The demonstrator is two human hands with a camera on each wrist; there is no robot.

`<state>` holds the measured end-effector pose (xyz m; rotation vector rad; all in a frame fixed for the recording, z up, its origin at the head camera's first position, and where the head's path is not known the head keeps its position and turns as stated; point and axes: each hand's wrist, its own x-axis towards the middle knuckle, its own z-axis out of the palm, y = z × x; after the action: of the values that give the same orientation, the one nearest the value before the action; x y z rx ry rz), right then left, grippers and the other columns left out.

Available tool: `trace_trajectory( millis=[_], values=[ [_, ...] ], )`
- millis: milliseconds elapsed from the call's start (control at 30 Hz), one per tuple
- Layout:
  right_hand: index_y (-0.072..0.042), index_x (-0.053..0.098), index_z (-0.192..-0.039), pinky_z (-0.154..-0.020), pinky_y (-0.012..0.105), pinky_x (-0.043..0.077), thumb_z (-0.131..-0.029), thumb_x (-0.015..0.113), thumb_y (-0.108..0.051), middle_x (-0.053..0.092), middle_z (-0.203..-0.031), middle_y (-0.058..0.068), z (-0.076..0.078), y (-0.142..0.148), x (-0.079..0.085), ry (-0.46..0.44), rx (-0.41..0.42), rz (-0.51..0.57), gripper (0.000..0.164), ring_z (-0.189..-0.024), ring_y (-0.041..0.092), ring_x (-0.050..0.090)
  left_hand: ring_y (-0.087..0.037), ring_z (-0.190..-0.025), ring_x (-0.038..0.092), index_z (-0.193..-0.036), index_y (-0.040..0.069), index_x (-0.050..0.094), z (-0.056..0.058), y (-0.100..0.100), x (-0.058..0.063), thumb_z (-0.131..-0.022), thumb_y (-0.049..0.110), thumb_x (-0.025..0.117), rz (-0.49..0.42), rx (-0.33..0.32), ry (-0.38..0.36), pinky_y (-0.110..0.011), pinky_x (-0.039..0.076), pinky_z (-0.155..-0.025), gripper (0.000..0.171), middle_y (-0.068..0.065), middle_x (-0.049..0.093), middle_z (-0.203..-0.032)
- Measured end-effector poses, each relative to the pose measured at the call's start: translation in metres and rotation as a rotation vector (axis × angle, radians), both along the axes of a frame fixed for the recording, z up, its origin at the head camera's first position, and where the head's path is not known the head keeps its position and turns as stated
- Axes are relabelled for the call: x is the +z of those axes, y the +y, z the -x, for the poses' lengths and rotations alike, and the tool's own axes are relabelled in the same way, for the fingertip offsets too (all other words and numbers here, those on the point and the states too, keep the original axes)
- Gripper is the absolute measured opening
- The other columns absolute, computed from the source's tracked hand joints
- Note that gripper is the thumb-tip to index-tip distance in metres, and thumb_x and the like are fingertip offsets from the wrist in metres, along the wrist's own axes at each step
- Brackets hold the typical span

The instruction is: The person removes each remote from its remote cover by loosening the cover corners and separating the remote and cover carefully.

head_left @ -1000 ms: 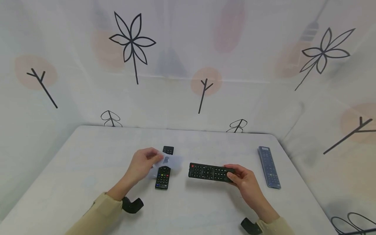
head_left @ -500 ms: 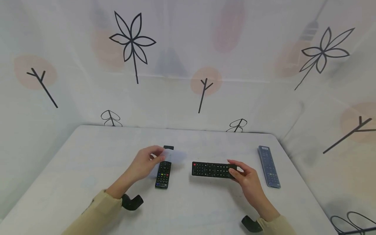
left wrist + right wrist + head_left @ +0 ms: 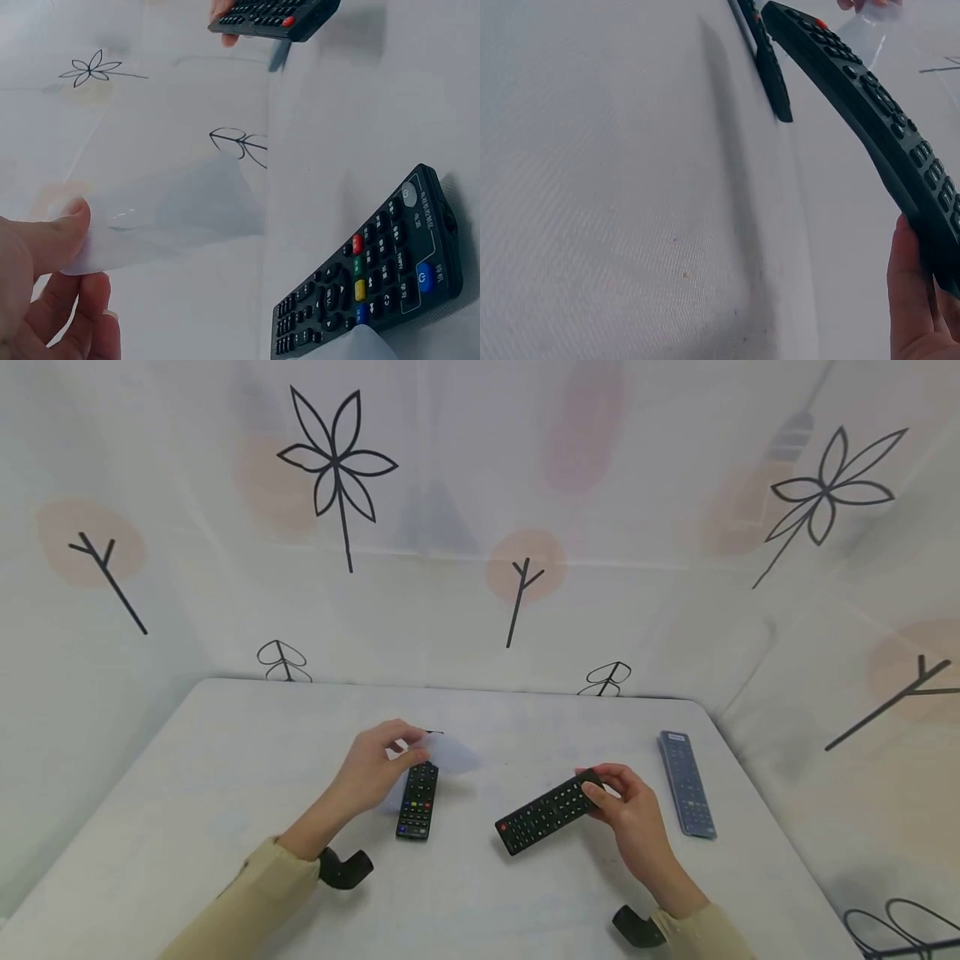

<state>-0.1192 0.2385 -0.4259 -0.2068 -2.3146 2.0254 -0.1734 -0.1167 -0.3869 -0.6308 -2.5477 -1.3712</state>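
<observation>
My left hand (image 3: 375, 772) pinches the edge of a thin, translucent plastic sleeve (image 3: 172, 214) between thumb and fingers, raised over the table. Below it a black remote control (image 3: 417, 806) lies on the table, its far part hidden behind hand and sleeve. In the left wrist view this remote shows a blue power button and coloured buttons. My right hand (image 3: 630, 814) grips a second black remote (image 3: 536, 822) by one end, above the tabletop, buttons up. Its other end, with a red button, points left and toward me. Nothing visible sits inside the sleeve.
A third remote (image 3: 687, 785) in a bluish clear cover lies near the right side of the white table (image 3: 285, 718). More translucent plastic (image 3: 392, 799) shows left of the lying remote. A patterned curtain (image 3: 450, 610) stands behind the table.
My left hand has risen slightly away from me with the sleeve. The remote in my right hand has swung from level to slanting, its red-button end now nearer me.
</observation>
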Motion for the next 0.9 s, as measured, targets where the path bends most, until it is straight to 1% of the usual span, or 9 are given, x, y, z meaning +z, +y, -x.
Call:
trace_trajectory(
  millis=[167,267,400,467,633,767,900],
  values=[
    [0.003,0.052,-0.123,-0.081,0.028,0.056,-0.097,0.065,-0.011,0.060,-0.131,0.022,0.001,-0.002,0.001,0.024,-0.004,-0.005,0.032,-0.103,0.011,0.066,-0.014,-0.091,0.061,-0.104,0.013,0.068,0.001,0.002,0.003,-0.085,0.017,0.080,-0.019,0.017,-0.033,-0.039,0.051,-0.083,0.022,0.006,0.068,-0.096],
    [0.003,0.055,-0.125,-0.081,0.029,0.056,-0.097,0.065,-0.011,0.060,-0.129,0.019,0.002,-0.004,0.002,0.027,-0.012,-0.007,0.032,-0.103,0.013,0.066,-0.014,-0.092,0.061,-0.103,0.013,0.067,0.002,0.003,0.002,-0.086,0.017,0.079,-0.040,0.012,-0.040,-0.037,0.051,-0.083,0.022,0.007,0.068,-0.097],
    [0.003,0.059,-0.126,-0.081,0.031,0.056,-0.097,0.065,-0.011,0.061,-0.126,0.015,0.004,-0.005,0.001,0.023,-0.020,-0.006,0.033,-0.102,0.015,0.066,-0.014,-0.090,0.062,-0.103,0.012,0.070,0.005,0.005,0.000,-0.086,0.017,0.079,-0.069,-0.003,-0.047,-0.034,0.053,-0.080,0.020,0.007,0.070,-0.096],
    [0.003,0.060,-0.127,-0.081,0.031,0.056,-0.097,0.066,-0.011,0.061,-0.125,0.014,0.005,-0.006,0.001,0.020,-0.022,-0.004,0.034,-0.101,0.016,0.066,-0.014,-0.089,0.063,-0.104,0.012,0.071,0.006,0.006,-0.002,-0.087,0.016,0.078,-0.079,-0.012,-0.057,-0.033,0.053,-0.078,0.019,0.007,0.071,-0.096],
    [0.003,0.061,-0.128,-0.082,0.032,0.057,-0.096,0.067,-0.012,0.060,-0.126,0.015,0.007,-0.007,-0.001,0.021,-0.008,0.001,0.036,-0.101,0.015,0.066,-0.012,-0.088,0.063,-0.105,0.015,0.074,0.009,0.010,-0.007,-0.089,0.016,0.076,-0.093,-0.031,-0.119,-0.031,0.051,-0.076,0.017,0.008,0.073,-0.097],
    [0.005,0.061,-0.129,-0.082,0.032,0.057,-0.096,0.067,-0.010,0.061,-0.127,0.016,0.009,-0.008,-0.002,0.029,0.018,0.012,0.037,-0.101,0.014,0.066,-0.013,-0.086,0.063,-0.105,0.015,0.075,0.012,0.016,-0.013,-0.089,0.015,0.076,-0.077,-0.049,-0.164,-0.031,0.052,-0.074,0.017,0.007,0.072,-0.096],
    [0.005,0.060,-0.130,-0.082,0.032,0.057,-0.096,0.066,-0.008,0.060,-0.129,0.018,0.009,-0.012,-0.002,0.026,0.044,0.002,0.037,-0.101,0.013,0.066,-0.012,-0.089,0.063,-0.105,0.016,0.075,0.017,0.022,-0.021,-0.089,0.014,0.076,-0.051,-0.058,-0.201,-0.032,0.052,-0.077,0.016,0.007,0.071,-0.100]
  ],
)
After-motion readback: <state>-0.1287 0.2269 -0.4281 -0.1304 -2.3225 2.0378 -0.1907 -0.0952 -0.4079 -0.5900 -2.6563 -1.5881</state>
